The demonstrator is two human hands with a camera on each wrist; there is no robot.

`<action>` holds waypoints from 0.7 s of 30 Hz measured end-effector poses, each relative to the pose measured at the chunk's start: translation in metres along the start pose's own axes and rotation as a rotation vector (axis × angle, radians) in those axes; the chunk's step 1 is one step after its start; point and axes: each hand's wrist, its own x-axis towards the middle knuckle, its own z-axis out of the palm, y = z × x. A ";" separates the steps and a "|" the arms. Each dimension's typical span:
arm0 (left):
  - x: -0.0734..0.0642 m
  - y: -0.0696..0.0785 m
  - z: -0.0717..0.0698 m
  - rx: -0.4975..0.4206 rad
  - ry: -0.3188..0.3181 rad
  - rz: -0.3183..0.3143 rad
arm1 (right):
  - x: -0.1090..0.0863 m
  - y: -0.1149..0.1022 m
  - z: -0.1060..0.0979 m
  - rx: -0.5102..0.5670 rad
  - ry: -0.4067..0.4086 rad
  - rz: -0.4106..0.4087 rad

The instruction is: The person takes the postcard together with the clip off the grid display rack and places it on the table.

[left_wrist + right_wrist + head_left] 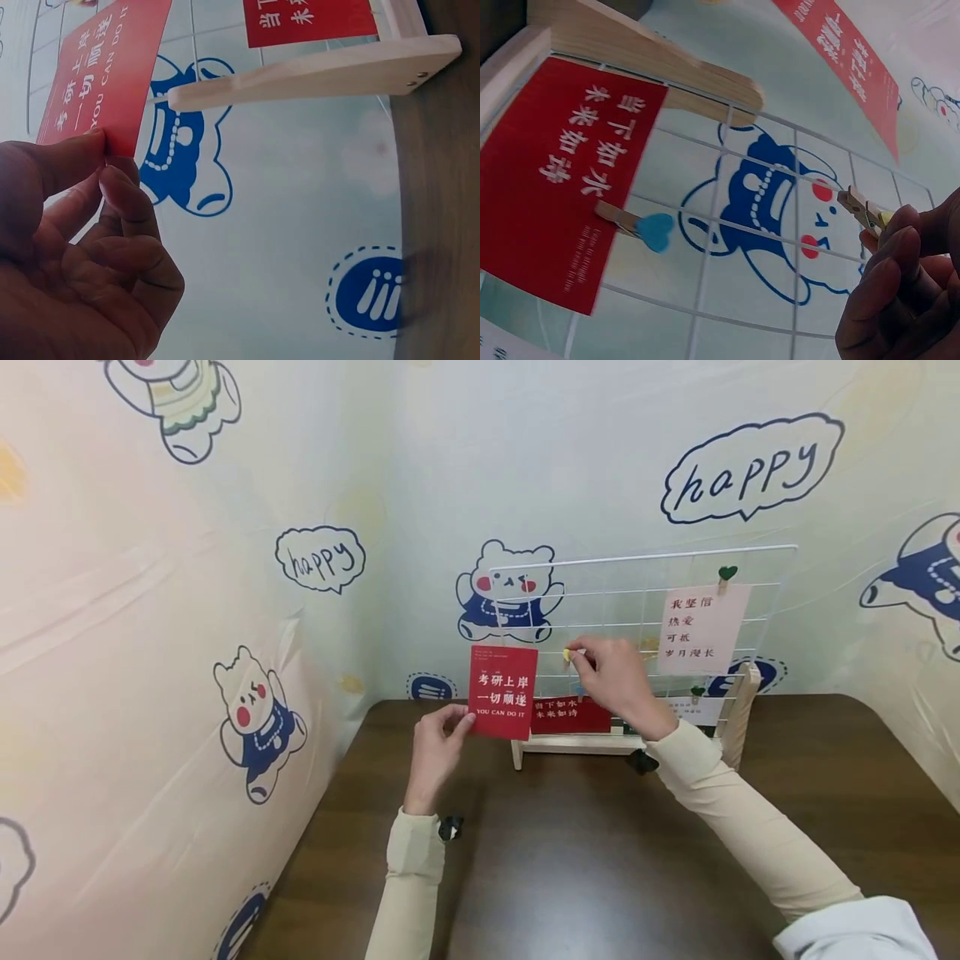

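Note:
A red card [503,693] with white lettering is pinched at its lower left edge between the thumb and fingers of my left hand [437,752]. It stands upright by the left end of a white wire grid [645,558]. My right hand [615,681] pinches a small wooden clothespin [862,212] with a yellow piece on it, in front of the grid. In the right wrist view, the clothespin's tip points away from the fingers. Below hangs another red card [562,165], held by a clothespin with a blue heart [655,232].
A pink-white card [703,631] hangs at the grid's upper right under a green heart clothespin [727,575]. A smaller white card [697,710] is lower down. Wooden feet [741,714] hold the grid on the brown table [562,843]. Patterned cloth [420,485] surrounds the table.

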 end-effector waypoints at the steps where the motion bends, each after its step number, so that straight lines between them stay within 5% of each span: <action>1: -0.001 -0.002 0.000 0.003 -0.005 -0.004 | -0.002 0.002 0.003 -0.002 -0.011 0.006; 21: -0.013 -0.030 -0.022 0.085 -0.020 -0.052 | -0.029 0.018 0.051 0.006 -0.122 0.066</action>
